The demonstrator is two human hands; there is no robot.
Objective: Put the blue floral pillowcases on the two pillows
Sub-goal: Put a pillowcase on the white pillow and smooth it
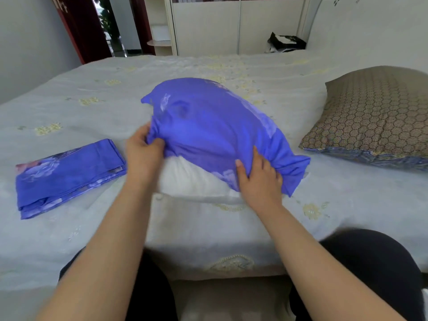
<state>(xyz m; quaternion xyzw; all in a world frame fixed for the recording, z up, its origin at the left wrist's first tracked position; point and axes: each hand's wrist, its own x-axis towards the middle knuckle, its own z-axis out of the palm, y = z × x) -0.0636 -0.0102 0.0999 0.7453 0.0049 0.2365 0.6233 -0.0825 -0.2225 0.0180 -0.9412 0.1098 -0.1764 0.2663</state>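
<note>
both arms stretched forward, left hand and right hand each bunching the pillowcase hem over the half-covered white pillow.

We've got a big bed with a pale embroidered cover filling most of the frame. Top centre there's a cream wardrobe, dark red curtains upper left, and a plain grey wall far left. Soft daylight.
</note>
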